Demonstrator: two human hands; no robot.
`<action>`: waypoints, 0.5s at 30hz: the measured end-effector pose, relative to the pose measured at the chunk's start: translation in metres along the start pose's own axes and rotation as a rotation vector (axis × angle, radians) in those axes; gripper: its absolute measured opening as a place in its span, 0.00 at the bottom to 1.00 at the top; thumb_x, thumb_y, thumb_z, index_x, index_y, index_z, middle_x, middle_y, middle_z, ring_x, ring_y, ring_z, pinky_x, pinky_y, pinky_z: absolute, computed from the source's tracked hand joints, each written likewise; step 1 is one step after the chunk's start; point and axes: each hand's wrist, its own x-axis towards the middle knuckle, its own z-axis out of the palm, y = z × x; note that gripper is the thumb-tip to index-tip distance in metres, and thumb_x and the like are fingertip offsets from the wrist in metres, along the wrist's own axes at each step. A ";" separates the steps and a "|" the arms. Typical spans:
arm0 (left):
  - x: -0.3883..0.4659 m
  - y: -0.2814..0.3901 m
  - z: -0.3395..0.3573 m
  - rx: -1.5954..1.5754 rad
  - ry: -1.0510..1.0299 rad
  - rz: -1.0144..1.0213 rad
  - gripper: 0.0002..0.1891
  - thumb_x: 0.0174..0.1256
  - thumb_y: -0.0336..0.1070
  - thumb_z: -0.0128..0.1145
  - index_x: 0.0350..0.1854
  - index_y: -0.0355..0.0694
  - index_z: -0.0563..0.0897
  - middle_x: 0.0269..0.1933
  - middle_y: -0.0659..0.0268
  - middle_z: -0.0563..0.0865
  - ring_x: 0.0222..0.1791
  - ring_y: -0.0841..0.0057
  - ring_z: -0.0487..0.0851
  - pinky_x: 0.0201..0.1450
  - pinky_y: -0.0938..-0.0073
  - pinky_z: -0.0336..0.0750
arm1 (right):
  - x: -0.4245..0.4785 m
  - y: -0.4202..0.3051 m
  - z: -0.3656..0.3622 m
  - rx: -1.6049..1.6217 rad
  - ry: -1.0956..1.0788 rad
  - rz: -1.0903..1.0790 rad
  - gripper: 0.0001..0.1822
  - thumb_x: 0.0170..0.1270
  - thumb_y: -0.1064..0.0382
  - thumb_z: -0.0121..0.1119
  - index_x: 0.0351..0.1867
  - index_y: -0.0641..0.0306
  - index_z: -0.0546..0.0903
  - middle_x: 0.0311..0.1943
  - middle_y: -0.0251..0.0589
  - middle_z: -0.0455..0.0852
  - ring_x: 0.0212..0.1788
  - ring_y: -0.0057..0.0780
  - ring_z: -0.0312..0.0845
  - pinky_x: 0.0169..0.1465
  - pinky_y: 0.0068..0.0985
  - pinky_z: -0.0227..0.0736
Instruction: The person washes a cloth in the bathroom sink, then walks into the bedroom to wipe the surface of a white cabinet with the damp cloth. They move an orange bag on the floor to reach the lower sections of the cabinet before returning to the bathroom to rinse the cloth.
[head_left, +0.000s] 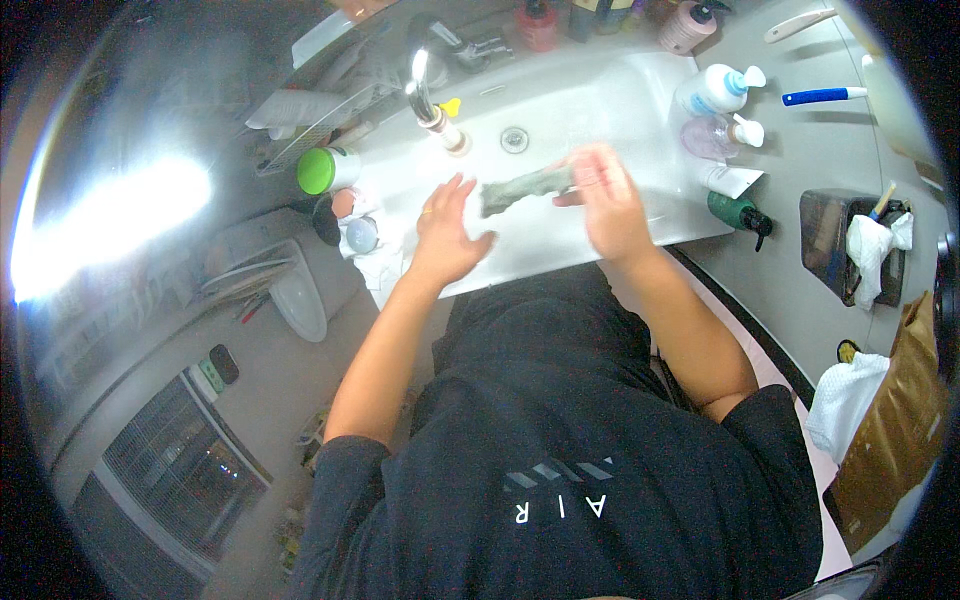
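A crumpled grey-green cloth (525, 191) stretches sideways over the front part of a white washbasin (570, 90). My right hand (609, 196) grips its right end; motion blurs the fingers. At the cloth's left end, my left hand (451, 231) is spread with thumb and fingers apart, and a small gap seems to separate it from the cloth. A ring sits on one left finger. Beyond the hands are the chrome faucet (420, 82), with a filter-like piece on its spout, and the metal drain (514, 139).
Pump bottles, among them a white one (712, 88) and a green one (739, 214), line the basin's right side. A green-lidded jar (318, 170) stands left of the basin. A dark wall-mounted holder (829, 229) and a blue-handled brush (821, 96) are on the right wall.
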 end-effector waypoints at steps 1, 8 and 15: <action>0.005 0.015 0.000 -0.124 0.049 0.054 0.25 0.63 0.32 0.65 0.64 0.38 0.77 0.64 0.47 0.79 0.67 0.51 0.77 0.69 0.60 0.71 | -0.003 -0.005 0.010 -0.099 -0.054 -0.038 0.14 0.82 0.55 0.47 0.46 0.64 0.77 0.40 0.41 0.85 0.40 0.28 0.82 0.46 0.28 0.79; 0.037 0.050 0.004 -1.101 -0.032 -0.142 0.24 0.62 0.25 0.60 0.62 0.40 0.75 0.58 0.55 0.82 0.54 0.64 0.82 0.56 0.67 0.78 | -0.012 -0.012 0.017 0.204 -0.019 -0.319 0.12 0.82 0.62 0.46 0.43 0.65 0.79 0.44 0.39 0.84 0.48 0.24 0.78 0.59 0.27 0.70; 0.034 0.047 -0.035 -0.997 -0.091 -0.095 0.20 0.53 0.21 0.55 0.51 0.39 0.76 0.45 0.58 0.83 0.51 0.65 0.82 0.54 0.66 0.76 | 0.004 0.008 -0.035 -0.762 -0.096 -0.040 0.23 0.68 0.64 0.57 0.64 0.65 0.72 0.59 0.51 0.80 0.64 0.43 0.74 0.71 0.34 0.63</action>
